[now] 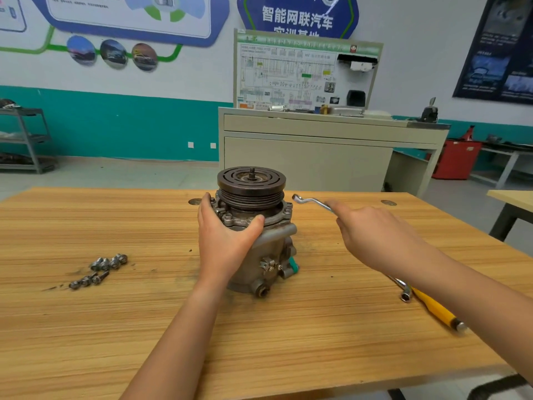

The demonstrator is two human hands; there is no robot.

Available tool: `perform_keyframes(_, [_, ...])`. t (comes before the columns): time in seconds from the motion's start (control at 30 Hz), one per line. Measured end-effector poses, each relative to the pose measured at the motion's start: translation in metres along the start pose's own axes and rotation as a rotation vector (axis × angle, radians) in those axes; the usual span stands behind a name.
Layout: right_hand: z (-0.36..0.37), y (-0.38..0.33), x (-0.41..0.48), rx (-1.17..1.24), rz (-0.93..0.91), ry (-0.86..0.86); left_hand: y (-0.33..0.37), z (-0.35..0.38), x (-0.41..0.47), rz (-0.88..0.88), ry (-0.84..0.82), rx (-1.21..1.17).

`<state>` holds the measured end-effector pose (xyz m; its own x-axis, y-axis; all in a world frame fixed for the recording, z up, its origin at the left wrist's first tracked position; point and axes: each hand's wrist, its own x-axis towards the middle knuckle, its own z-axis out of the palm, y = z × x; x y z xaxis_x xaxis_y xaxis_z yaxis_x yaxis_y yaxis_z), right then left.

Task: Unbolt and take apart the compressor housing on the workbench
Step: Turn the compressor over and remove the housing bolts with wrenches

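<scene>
Head view: the compressor housing (272, 241) stands pulley-up mid-surface (115, 327), the left hand (223, 241) with its grip curled round the flange (284, 219) to steady it, the right hand (372, 238) with its grip holding a ring spanner (310, 201) near that flange, seemingly for a bolt.

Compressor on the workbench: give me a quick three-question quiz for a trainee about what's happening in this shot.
1. True or false: the left hand grips the grey metal compressor with the dark grooved pulley.
2. What does the right hand hold? A) silver offset ring spanner B) yellow-handled driver C) loose bolt
3. Fill in: the pile of loose steel bolts lies on the wooden workbench to the person's ____ of the compressor.
Key: 1 true; 2 A; 3 left.
</scene>
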<state>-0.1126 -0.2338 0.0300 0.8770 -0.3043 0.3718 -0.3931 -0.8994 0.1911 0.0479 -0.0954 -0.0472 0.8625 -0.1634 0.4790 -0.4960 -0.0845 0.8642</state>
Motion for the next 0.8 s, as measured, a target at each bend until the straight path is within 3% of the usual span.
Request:
perform_keyframes(0.23, [-0.025, -0.038, 0.002, -0.265, -0.019, -0.162, 0.000, 0.000, 0.001, 0.000, 0.000, 0.006])
perform_keyframes(0.37, [-0.030, -0.065, 0.006, -0.301, -0.034, -0.313, 0.000, 0.000, 0.001, -0.002, -0.003, 0.003])
perform_keyframes(0.63, [-0.019, -0.004, 0.025, -0.507, -0.192, -0.150, -0.001, -0.002, 0.001, -0.009, -0.026, -0.001])
perform_keyframes(0.8, [0.020, 0.007, 0.086, -0.374, -0.224, -0.030, 0.000, -0.001, 0.000, -0.007, -0.018, -0.005])
